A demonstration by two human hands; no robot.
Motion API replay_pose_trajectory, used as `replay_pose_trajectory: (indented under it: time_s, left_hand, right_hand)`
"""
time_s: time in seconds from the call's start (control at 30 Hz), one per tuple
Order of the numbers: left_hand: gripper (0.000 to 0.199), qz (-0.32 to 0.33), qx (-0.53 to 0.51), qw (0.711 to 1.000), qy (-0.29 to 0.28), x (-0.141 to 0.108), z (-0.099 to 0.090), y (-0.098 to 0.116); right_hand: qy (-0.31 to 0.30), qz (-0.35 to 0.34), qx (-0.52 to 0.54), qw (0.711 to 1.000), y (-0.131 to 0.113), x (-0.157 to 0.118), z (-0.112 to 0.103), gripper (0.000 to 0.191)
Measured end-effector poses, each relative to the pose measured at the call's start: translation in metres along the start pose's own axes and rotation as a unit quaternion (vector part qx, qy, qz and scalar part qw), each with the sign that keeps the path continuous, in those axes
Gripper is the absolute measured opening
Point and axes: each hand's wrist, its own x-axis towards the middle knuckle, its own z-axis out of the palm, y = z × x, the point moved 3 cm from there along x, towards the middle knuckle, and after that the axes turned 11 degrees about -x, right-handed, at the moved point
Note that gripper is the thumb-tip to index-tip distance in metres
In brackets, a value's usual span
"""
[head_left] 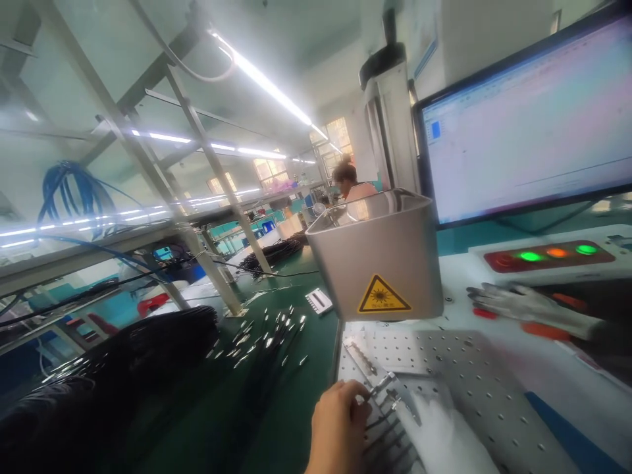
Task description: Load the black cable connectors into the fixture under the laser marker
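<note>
My bare left hand is closed at the lower centre, its fingertips pinching a small metal connector over a metal fixture. The fixture lies on a perforated metal plate. Just right of it is my right hand in a white glove, blurred, its fingertips beside the metal pieces; what it grips, if anything, is unclear. Dark cables run beneath both hands. Above the plate hangs a silver housing with a yellow warning triangle.
Black cables with shiny metal ends spread over the green table, beside a large black cable bundle. At right are a monitor, a lit control panel and a grey glove. Another person sits farther back.
</note>
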Motion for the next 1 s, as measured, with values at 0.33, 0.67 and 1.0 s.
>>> replay_pose_trajectory:
  time_s: [0.33,0.67,1.0]
  left_hand:
    - [0.029,0.073,0.224,0.972,0.008,0.007,0.037,-0.015]
    - [0.025,0.157,0.289,0.943,-0.044,0.006,0.041,0.0]
    - [0.03,0.06,0.223,0.97,-0.074,0.012,0.031,0.004]
  right_hand:
    - [0.021,0.019,-0.006,1.0,-0.001,0.0,0.002,0.06]
    - [0.001,0.003,0.094,0.996,0.007,0.002,-0.003,0.055]
    - [-0.041,0.007,0.141,0.989,0.01,0.019,-0.026,0.038]
